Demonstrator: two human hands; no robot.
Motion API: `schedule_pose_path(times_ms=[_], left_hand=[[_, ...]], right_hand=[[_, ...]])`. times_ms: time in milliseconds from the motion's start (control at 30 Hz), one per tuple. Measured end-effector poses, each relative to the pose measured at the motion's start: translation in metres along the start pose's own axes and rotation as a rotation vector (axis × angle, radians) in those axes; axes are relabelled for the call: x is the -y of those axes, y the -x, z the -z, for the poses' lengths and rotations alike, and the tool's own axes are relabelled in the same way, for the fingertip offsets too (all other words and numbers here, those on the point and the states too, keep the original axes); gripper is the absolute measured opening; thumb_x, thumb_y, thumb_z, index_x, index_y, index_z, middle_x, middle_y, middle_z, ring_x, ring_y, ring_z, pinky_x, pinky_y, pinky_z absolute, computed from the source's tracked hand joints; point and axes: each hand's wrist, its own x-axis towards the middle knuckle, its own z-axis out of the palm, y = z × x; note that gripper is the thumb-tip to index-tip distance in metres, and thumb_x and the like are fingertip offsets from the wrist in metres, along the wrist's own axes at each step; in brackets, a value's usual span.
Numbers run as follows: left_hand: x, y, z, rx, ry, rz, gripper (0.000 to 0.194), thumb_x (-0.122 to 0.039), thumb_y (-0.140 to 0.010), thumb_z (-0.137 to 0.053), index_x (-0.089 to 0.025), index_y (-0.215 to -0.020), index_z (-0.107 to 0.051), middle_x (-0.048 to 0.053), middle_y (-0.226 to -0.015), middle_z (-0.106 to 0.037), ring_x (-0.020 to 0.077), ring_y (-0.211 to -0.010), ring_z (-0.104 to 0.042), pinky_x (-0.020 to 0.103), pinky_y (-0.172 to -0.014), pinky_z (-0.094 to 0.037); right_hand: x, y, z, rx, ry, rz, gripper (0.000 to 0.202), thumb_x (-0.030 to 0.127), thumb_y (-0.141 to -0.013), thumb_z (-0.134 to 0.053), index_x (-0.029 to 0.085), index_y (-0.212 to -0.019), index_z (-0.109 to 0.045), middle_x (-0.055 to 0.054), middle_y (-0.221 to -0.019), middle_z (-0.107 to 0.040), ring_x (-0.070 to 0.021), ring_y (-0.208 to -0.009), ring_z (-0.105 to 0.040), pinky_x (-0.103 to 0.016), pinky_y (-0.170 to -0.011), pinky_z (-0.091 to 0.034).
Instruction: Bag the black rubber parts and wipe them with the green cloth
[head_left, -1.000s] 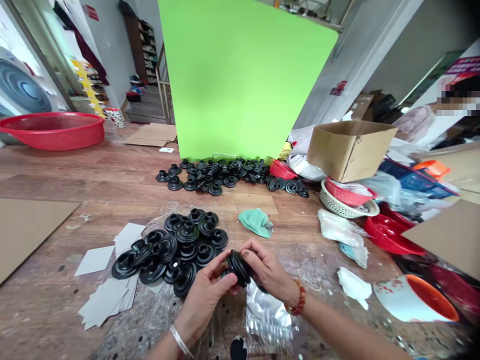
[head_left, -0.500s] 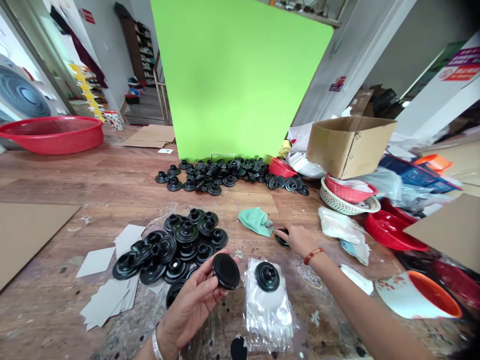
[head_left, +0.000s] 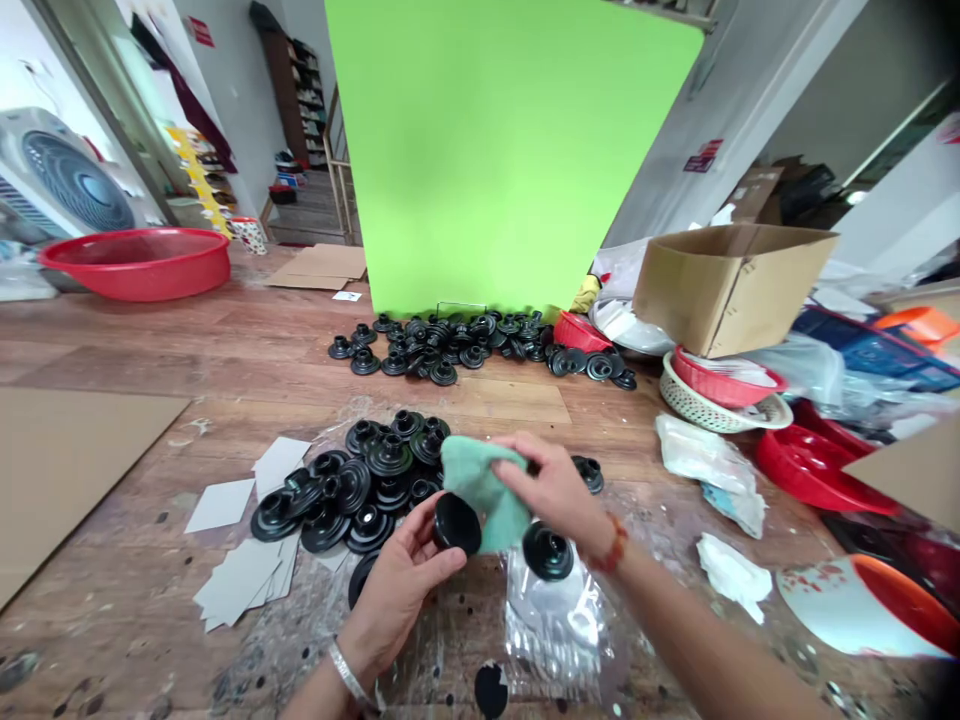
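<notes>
My left hand [head_left: 405,565] grips a round black knob-like disc [head_left: 457,524], its smooth face turned up toward me. From the right, my right hand [head_left: 551,490] pinches a mint-green cloth [head_left: 484,490], which hangs right beside the disc; whether they touch I cannot tell. Below the right hand, another black stepped disc [head_left: 547,550] lies on a stack of clear plastic bags [head_left: 555,625]. One more black disc [head_left: 589,473] rests on the floor past my right hand. A heap of similar black discs [head_left: 390,455] lies to the left of the cloth.
White cards [head_left: 240,580] lie left of the heap. Many more black discs [head_left: 442,345] sit before a bright green board [head_left: 510,150]. At right are a cardboard box [head_left: 731,290], baskets [head_left: 697,405], red basins [head_left: 802,465] and a white-and-orange container [head_left: 847,605]. A red tub [head_left: 142,265] stands far left.
My right hand has let go of the black disc at right, moved left and picked up the green cloth. The cloth is now raised beside the disc in my left hand.
</notes>
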Motion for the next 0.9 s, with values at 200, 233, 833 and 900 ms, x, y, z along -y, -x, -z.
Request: schedule_pose_path(times_ms=[200, 233, 833, 900], left_hand=[[0.000, 0.008, -0.015, 0.077, -0.293, -0.198, 0.057, -0.026, -0.064, -0.081, -0.020, -0.118, -0.064, 0.010, -0.127, -0.063, 0.0308, -0.121, -0.054, 0.040, -0.104, -0.042], [0.000, 0.010, -0.016, 0.117, -0.294, -0.168, 0.055, -0.027, -0.066, -0.079, -0.019, -0.118, -0.064, 0.010, -0.125, -0.064, 0.0310, -0.118, -0.056, 0.041, -0.101, -0.045], [-0.031, 0.012, 0.009, -0.105, -0.426, -0.221, 0.068, -0.041, -0.076, -0.070, -0.033, -0.139, -0.044, 0.002, -0.137, -0.056, 0.0286, -0.123, -0.052, 0.042, -0.105, -0.042], [-0.051, 0.006, 0.019, -0.247, -0.534, -0.349, 0.072, -0.043, -0.077, -0.068, -0.031, -0.142, -0.040, 0.004, -0.136, -0.056, 0.0277, -0.121, -0.054, 0.041, -0.104, -0.042]], right_hand=[[0.046, 0.050, -0.048, -0.123, -0.192, 0.211, 0.029, 0.028, -0.091, -0.053, 0.029, -0.117, -0.065, -0.007, -0.142, -0.043, -0.0281, -0.133, -0.035, -0.048, -0.110, -0.029], [0.045, 0.049, -0.053, -0.148, -0.273, 0.133, 0.027, 0.029, -0.092, -0.052, 0.027, -0.114, -0.067, -0.008, -0.138, -0.047, -0.0268, -0.130, -0.040, -0.045, -0.108, -0.032], [0.056, 0.057, -0.064, 0.025, -1.314, -0.797, 0.053, 0.069, -0.074, -0.061, 0.016, -0.071, -0.063, 0.000, -0.053, -0.056, -0.0125, -0.046, -0.051, -0.024, -0.044, -0.040], [0.046, 0.060, -0.044, 0.090, -0.983, -0.620, 0.051, 0.064, -0.077, -0.061, 0.016, -0.060, -0.058, 0.000, -0.052, -0.054, -0.0112, -0.045, -0.048, -0.023, -0.044, -0.037]])
